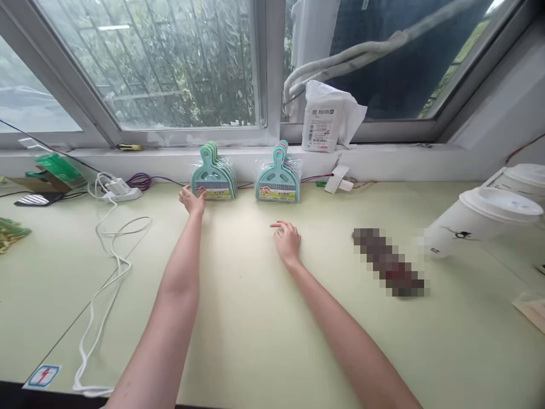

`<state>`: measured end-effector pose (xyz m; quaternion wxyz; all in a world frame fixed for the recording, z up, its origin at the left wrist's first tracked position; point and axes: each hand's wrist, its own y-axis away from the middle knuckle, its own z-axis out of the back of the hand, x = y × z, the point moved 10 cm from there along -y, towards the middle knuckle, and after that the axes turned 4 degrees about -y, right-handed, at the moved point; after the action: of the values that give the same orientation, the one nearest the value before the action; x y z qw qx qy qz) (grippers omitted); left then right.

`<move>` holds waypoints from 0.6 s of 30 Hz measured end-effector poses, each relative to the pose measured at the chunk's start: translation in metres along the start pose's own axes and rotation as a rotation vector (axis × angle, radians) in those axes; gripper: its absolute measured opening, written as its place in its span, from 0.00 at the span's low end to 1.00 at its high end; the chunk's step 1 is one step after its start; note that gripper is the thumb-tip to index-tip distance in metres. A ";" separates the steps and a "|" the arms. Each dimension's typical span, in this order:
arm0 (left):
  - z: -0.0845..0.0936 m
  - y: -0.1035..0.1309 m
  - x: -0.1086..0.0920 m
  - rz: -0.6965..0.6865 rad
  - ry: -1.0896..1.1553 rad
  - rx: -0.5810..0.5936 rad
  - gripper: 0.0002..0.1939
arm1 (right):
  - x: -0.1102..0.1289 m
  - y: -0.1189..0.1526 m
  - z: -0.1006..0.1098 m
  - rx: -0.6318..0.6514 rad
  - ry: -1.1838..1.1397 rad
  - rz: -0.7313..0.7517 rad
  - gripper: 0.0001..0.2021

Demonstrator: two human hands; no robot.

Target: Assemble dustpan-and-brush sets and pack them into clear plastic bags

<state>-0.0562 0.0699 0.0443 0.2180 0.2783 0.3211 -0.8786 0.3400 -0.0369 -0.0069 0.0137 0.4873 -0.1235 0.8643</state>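
Two packs of teal mini dustpans are leaned against the far ledge, the left pack point(214, 177) touched by the loosely open left hand point(192, 200). The right pack point(278, 180) sits just beyond the right hand point(288, 241), laid flat with fingers spread. Two lidded cups point(481, 222) are seen far right.

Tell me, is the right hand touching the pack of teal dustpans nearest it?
No, the right hand rests on the table, apart from the right dustpan pack.

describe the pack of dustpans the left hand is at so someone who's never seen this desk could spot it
Start at the window sill along the back of the pale green table; two upright packs of teal mini dustpan sets lean against it. The left dustpan pack is the one you want. Unlike the right dustpan pack, it has the left hand touching its lower corner and sits nearer the white cable.
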 end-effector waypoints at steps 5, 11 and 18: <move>0.000 -0.021 0.020 0.168 -0.081 -0.047 0.27 | 0.001 0.001 -0.003 0.012 0.017 0.004 0.16; -0.013 -0.034 0.038 0.098 0.023 0.149 0.18 | 0.001 0.001 -0.005 0.004 0.028 0.034 0.17; 0.018 -0.004 0.028 0.039 0.281 0.183 0.24 | 0.001 0.000 -0.007 -0.011 0.016 0.087 0.16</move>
<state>-0.0853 0.0544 0.0401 0.1617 0.4231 0.2617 -0.8523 0.3337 -0.0354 -0.0091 -0.0203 0.4747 -0.1491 0.8672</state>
